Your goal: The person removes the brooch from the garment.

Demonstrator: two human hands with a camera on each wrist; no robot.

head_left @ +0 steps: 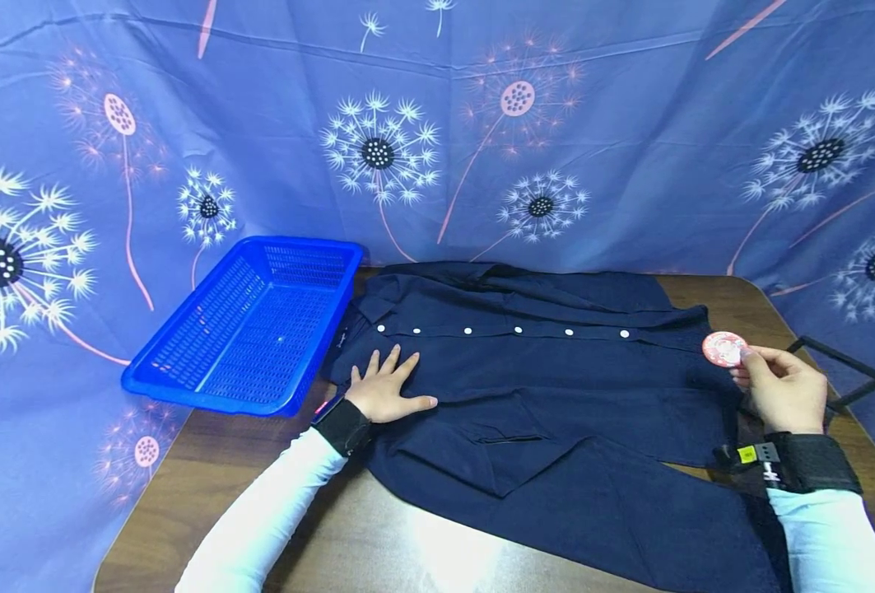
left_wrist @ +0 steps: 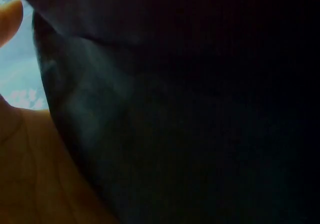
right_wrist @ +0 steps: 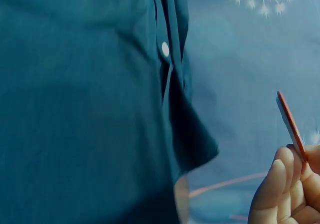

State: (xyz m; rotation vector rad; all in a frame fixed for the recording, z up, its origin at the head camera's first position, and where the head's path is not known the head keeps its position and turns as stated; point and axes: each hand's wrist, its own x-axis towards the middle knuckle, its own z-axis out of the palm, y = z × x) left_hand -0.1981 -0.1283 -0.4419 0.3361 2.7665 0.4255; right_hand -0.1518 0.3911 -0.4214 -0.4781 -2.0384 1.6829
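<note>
While I look down through the head view, my left hand [head_left: 387,387] lies flat with fingers spread on the dark navy shirt [head_left: 541,387], pressing the cloth near its collar end, at about 9 o'clock on the garment. The shirt is laid sideways on the wooden table [head_left: 207,461], its long axis running from 9 to 3 o'clock, with a row of 6 white buttons [head_left: 517,330] along the placket. My right hand [head_left: 778,387] sits at the hem end, at 3 o'clock, pinching a round pink badge [head_left: 723,349] between thumb and fingertips. The badge hangs just over the shirt's edge, so the cloth lies toward 9 o'clock from that grip, and the right hand is much the nearer one to it. A blue basket [head_left: 252,321] stands at 10 o'clock, touching the collar side.

In the left wrist view I see only dark cloth [left_wrist: 200,108] close up and part of my palm [left_wrist: 30,174].

In the right wrist view the badge [right_wrist: 291,126] shows edge-on above my curled fingers [right_wrist: 280,189], with the shirt's placket and 1 button [right_wrist: 165,49] toward 10 o'clock.
</note>
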